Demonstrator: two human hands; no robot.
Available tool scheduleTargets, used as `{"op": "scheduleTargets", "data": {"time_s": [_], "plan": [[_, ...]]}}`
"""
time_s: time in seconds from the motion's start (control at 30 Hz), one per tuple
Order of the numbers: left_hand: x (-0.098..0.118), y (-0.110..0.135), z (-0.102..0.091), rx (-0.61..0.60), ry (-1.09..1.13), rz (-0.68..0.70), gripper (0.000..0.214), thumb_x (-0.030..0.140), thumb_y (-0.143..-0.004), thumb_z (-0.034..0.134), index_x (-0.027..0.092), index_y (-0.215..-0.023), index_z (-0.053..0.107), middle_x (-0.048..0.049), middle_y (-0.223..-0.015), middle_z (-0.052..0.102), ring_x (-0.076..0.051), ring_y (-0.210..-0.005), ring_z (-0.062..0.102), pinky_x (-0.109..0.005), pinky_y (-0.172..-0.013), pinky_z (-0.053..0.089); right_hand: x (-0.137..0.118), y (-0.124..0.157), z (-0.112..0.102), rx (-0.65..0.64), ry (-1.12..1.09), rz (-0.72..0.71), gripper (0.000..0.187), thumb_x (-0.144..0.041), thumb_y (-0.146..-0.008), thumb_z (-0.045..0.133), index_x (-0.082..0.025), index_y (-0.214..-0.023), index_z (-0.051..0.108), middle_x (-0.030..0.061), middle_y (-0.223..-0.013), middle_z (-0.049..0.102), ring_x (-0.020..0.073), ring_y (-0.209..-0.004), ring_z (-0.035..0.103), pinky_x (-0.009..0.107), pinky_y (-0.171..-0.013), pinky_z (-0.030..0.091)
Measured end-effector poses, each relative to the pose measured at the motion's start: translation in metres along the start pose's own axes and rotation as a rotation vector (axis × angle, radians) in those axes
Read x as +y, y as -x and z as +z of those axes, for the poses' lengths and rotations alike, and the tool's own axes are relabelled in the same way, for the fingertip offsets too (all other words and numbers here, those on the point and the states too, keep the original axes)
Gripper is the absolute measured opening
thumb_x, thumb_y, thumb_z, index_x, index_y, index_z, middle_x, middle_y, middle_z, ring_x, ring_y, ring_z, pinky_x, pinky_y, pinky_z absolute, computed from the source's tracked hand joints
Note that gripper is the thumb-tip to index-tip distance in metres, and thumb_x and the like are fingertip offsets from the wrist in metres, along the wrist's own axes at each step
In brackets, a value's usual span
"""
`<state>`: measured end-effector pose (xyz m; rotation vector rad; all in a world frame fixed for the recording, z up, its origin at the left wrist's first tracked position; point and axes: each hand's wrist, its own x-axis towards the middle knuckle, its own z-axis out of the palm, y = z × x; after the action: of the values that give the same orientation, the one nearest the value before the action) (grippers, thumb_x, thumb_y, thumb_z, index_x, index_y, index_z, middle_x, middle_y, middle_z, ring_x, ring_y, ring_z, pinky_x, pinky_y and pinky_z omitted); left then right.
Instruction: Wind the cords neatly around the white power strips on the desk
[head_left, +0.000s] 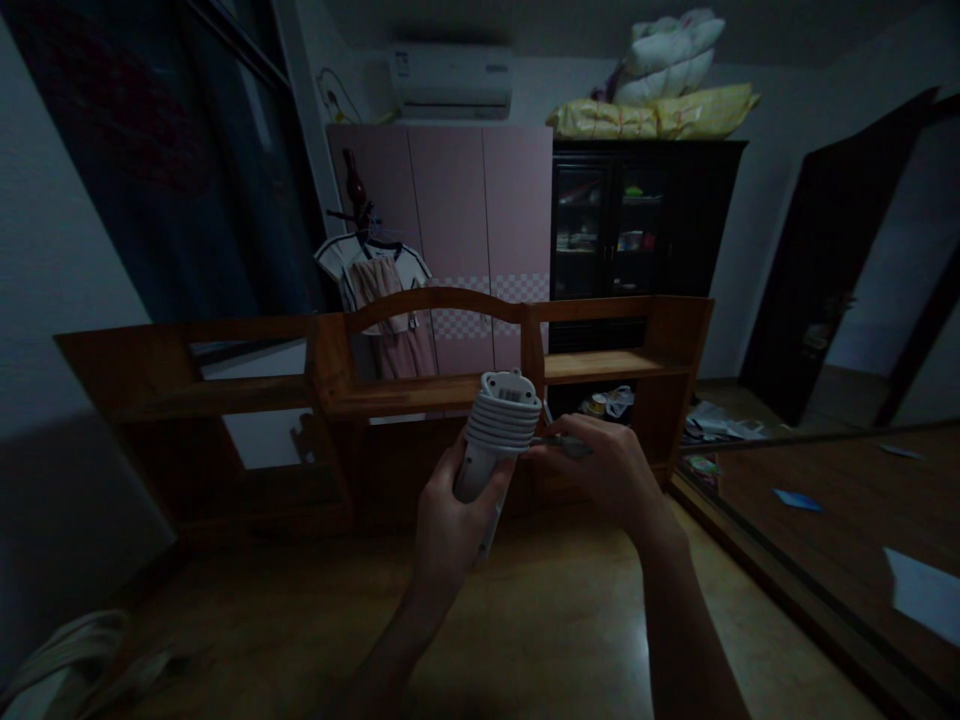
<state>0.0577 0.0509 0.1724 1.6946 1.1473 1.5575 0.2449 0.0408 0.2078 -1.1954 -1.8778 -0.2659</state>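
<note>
My left hand (450,505) is wrapped round the lower body of a long white power strip (478,472), held tilted in front of me. Its white cord (501,425) is wound in several close turns round the upper part. The top end shows a label and small holes or screws. Close by on the right, my right hand (592,455) pinches the cord's loose end, where a greyish plug-like piece (574,445) shows between the fingers. Its exact shape is partly hidden by the fingers.
Behind the hands stands a low wooden shelf unit (427,390). A pink wardrobe (450,200) and dark cabinet (645,220) line the back wall. Clothes hang on a stand (356,180). Papers (926,590) lie on a raised wooden surface at right; pale cloth (71,650) lies lower left.
</note>
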Motion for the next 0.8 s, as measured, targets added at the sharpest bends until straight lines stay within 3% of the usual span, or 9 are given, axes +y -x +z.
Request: {"op": "scheduleTargets", "data": {"time_s": [0.2, 0.4, 0.63, 0.8], "plan": [[-0.001, -0.001, -0.005, 0.052, 0.029, 0.038, 0.047, 0.046, -0.076, 0.067, 0.016, -0.112, 0.064, -0.007, -0.103, 0.069, -0.023, -0.095, 0.063, -0.028, -0.081, 0.047, -0.008, 0.001, -0.003, 0.033, -0.033, 0.008, 0.026, -0.047, -0.081, 0.065, -0.021, -0.081, 0.065, 0.0016, -0.079, 0.068, 0.0154, -0.071, 0.063, 0.024, -0.063, 0.042], [0.003, -0.004, -0.014, 0.013, 0.056, 0.022, 0.041, 0.047, -0.08, 0.062, 0.017, -0.108, 0.066, -0.0043, -0.099, 0.071, -0.021, -0.091, 0.063, -0.026, -0.077, 0.046, -0.019, 0.003, -0.003, 0.03, -0.028, 0.007, 0.028, -0.049, -0.081, 0.065, -0.021, -0.083, 0.062, 0.002, -0.081, 0.068, 0.016, -0.072, 0.062, 0.025, -0.065, 0.042], [0.008, -0.005, -0.012, -0.087, 0.246, 0.012, 0.038, 0.043, -0.084, 0.059, 0.017, -0.111, 0.064, -0.0046, -0.097, 0.069, -0.021, -0.092, 0.062, -0.025, -0.076, 0.046, -0.023, 0.002, -0.001, 0.011, 0.027, 0.008, 0.034, -0.054, -0.083, 0.059, -0.02, -0.081, 0.061, 0.0023, -0.077, 0.066, 0.0154, -0.07, 0.062, 0.025, -0.063, 0.041], [0.005, -0.006, -0.011, -0.091, 0.26, 0.014, 0.036, 0.043, -0.085, 0.058, 0.016, -0.108, 0.065, -0.0055, -0.1, 0.069, -0.021, -0.09, 0.062, -0.026, -0.075, 0.045, -0.031, 0.001, 0.001, 0.006, 0.075, -0.01, 0.034, -0.053, -0.085, 0.057, -0.019, -0.081, 0.061, 0.0026, -0.076, 0.067, 0.0151, -0.069, 0.062, 0.025, -0.063, 0.04]]}}
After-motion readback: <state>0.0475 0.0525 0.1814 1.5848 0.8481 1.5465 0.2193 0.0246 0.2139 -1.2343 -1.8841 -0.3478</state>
